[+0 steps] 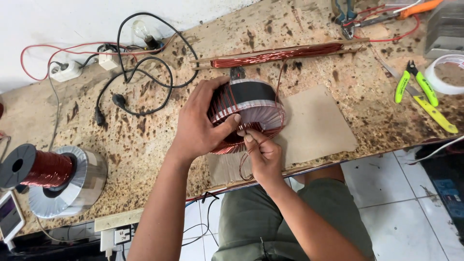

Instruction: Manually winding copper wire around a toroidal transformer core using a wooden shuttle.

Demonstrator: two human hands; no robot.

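A ring-shaped coil core (253, 104), partly wound with copper wire and wrapped in white and black tape, stands on a piece of cardboard (316, 125) on the workbench. My left hand (198, 123) grips its left side, thumb pressed on the windings. My right hand (261, 152) pinches a loop of copper wire (246, 164) at the near edge of the core. A long wooden shuttle (278, 54) loaded with copper wire lies just behind, and a strand runs from it to the core.
A spool of copper wire (41, 169) sits on a second taped core (79, 181) at left. Black and red cables, a bulb (142, 31) and sockets lie at the back left. Green-handled pliers (418, 87), a tape roll (447, 75) and other tools lie at right.
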